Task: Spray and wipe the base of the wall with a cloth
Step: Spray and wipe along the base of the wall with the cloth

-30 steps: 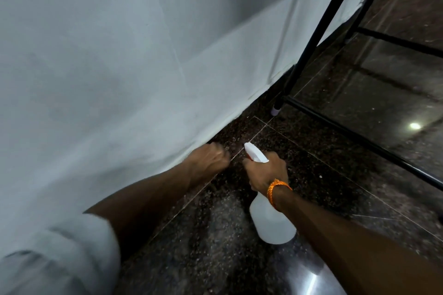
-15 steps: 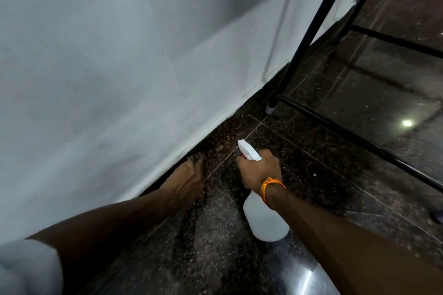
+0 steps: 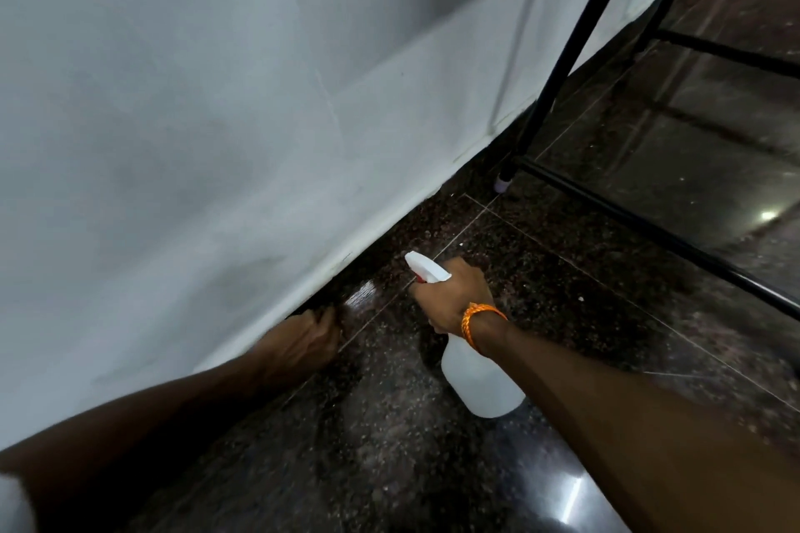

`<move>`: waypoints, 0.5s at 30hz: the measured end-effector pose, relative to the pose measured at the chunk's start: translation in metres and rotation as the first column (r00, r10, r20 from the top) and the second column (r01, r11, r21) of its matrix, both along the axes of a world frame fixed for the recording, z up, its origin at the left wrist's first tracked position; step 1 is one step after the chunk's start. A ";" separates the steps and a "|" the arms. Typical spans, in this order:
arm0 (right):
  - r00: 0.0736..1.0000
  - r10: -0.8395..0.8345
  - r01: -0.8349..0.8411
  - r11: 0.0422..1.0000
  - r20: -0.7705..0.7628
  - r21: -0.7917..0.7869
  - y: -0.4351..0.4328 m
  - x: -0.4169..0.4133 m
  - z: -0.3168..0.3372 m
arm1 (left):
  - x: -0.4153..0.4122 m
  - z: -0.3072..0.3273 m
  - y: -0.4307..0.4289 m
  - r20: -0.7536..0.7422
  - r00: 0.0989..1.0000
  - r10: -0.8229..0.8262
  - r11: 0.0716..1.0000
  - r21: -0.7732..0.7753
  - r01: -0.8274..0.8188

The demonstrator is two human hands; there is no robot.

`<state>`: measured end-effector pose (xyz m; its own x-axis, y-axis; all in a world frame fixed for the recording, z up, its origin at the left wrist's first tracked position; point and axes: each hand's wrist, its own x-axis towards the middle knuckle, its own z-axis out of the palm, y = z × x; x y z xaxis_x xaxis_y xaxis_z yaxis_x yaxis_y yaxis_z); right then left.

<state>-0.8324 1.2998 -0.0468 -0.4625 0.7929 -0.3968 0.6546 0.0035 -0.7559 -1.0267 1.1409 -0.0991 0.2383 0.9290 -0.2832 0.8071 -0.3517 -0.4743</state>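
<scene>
- The right hand [image 3: 450,299], just off the middle of the view towards 5 o'clock, is clenched round the neck of a white spray bottle [image 3: 482,381], with its fingers wrapped at the trigger under the white spray head [image 3: 426,270].
- The spray head points towards 10 o'clock, at the foot of the wall. The bottle's body slants away from the hand towards 5 o'clock, low over the floor; whether it touches the floor cannot be told.
- An orange braided band [image 3: 478,318] circles the right wrist.
- The left hand [image 3: 303,342], at 7 o'clock from the middle, lies against the dark strip [image 3: 389,251] that runs along the base of the white wall [image 3: 216,121].
- Its fingers curl inward, but they are shadowed and blurred, so whether they grasp anything cannot be told.
- A wet gleam [image 3: 361,294] shows on the strip at 1 o'clock from the left hand, between the two hands.
- The floor [image 3: 584,316] is dark, speckled, polished stone tile with thin pale joints.
- A black metal frame [image 3: 558,69] stands at 2 o'clock, close to the wall. One leg ends in a pale foot cap [image 3: 502,185] on the floor, and a low bar runs from it towards 4 o'clock.
- A bit of white sleeve [image 3: 11,506] shows in the corner at 8 o'clock.
</scene>
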 end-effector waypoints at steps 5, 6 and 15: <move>0.997 0.079 -0.081 0.995 0.024 0.053 -0.014 -0.008 0.010 | 0.014 0.036 -0.013 0.136 0.894 0.426 0.885 -0.266 -0.381; 0.996 0.085 -0.086 0.995 0.019 0.058 -0.017 -0.011 0.012 | 0.017 0.040 -0.011 0.113 0.868 0.483 0.844 -0.325 -0.427; 0.991 0.114 -0.120 0.989 0.065 0.088 -0.043 -0.009 0.013 | 0.024 0.038 -0.012 -0.130 0.981 0.143 0.960 -0.222 -0.170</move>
